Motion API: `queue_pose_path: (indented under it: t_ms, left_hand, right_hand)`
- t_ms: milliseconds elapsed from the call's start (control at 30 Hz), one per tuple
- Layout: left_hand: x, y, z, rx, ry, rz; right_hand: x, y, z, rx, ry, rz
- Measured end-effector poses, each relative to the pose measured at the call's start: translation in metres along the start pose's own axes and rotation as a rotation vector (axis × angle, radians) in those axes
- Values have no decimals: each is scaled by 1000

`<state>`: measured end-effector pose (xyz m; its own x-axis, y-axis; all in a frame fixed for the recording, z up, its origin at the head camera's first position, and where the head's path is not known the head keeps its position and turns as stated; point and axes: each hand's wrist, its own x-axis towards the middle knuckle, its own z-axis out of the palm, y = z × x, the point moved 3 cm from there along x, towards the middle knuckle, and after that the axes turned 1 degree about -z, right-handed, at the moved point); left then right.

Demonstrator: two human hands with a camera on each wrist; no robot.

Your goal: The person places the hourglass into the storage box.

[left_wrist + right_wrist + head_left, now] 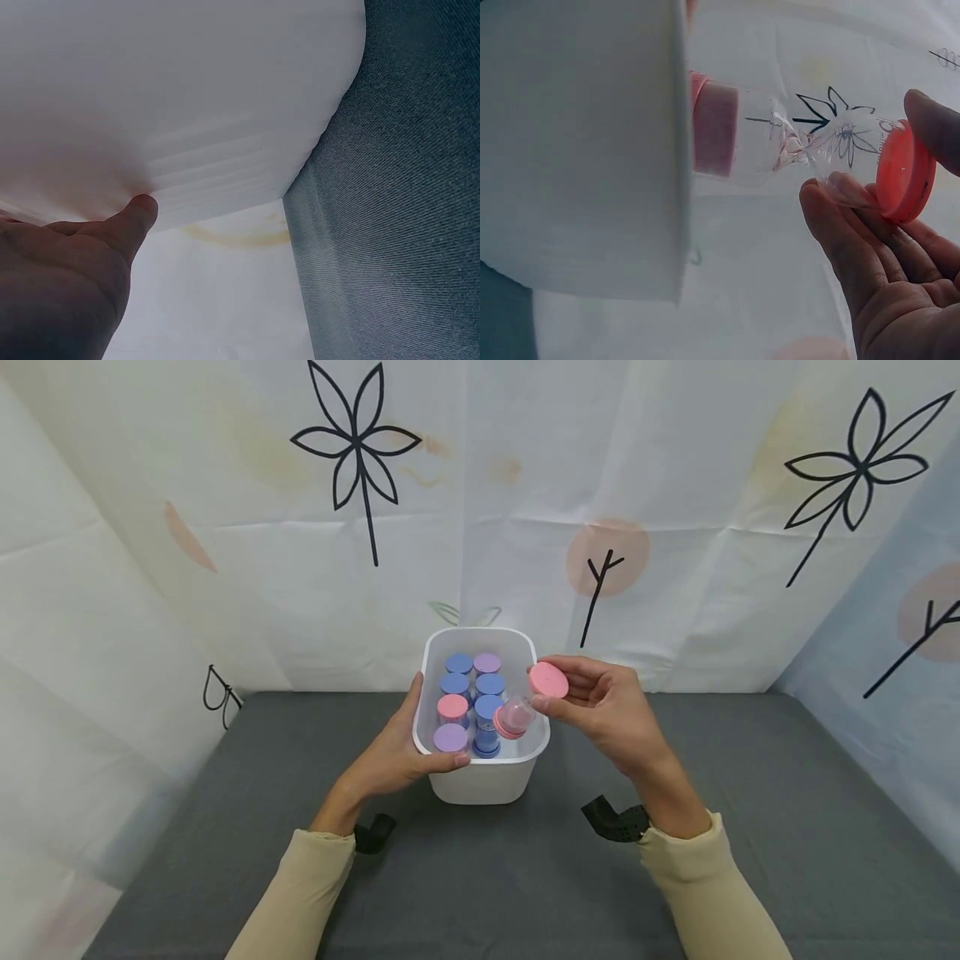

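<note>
My right hand (613,712) pinches the upper pink cap of a sand timer (516,716) between thumb and fingers. The timer is tilted over the right side of a white plastic bin (483,783). In the right wrist view its clear glass narrows at the waist, and pink sand (716,131) lies in the far bulb, whose end is partly hidden behind the bin wall. My left hand (390,750) grips the bin at its left front corner, thumb along the front rim; in the left wrist view the fingers (139,214) touch its outer wall.
Several more sand timers stand in the bin in two rows, with blue caps (460,663), purple caps (450,738) and a pink cap (452,707). The bin stands on a dark grey cloth-covered table (480,893). White printed curtains (510,468) hang behind and at both sides.
</note>
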<state>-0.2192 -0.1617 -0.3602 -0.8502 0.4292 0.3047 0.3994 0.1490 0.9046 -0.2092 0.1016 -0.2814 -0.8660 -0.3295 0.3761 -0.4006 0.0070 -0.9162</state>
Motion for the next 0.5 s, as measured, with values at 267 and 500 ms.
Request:
queue_pose_path:
  t_ms: [267, 500]
  left_hand:
    - [-1, 0, 1, -3, -2, -1]
    - [-1, -1, 1, -19, -9, 5]
  right_hand:
    - [9, 24, 16, -1, -97, 95]
    - [21, 32, 20, -119, -235, 166]
